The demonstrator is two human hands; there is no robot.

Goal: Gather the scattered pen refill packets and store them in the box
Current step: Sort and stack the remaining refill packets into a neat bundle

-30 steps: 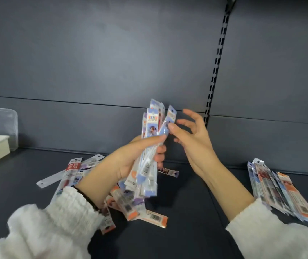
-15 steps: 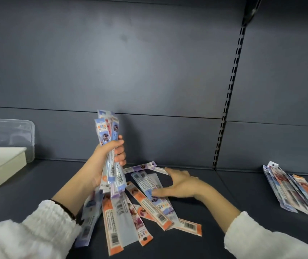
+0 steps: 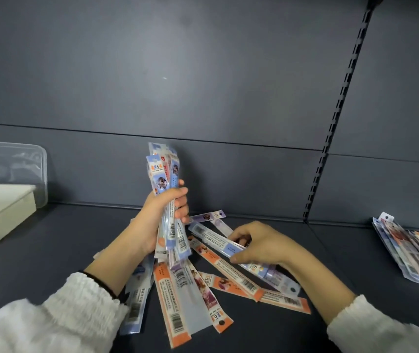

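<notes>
The dark shelf (image 3: 63, 250) had bare room on the left, up to the white box (image 3: 2, 215) at the left edge, and a second pile of packets (image 3: 412, 253) lay well apart near the right edge. The left hand (image 3: 161, 217) was curled tight round an upright bunch of packets (image 3: 163, 179), and the right hand (image 3: 261, 243) pinched one long blue packet (image 3: 218, 239) just over the loose packets (image 3: 177, 301). These were long, thin and flat, orange, blue or purple, fanned out between the arms.

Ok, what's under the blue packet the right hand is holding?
A purple packet pokes out from under the blue packet at its near end; an orange packet lies alongside, perhaps tucked under. The right hand covers the middle, so anything beneath there is hidden.
</notes>
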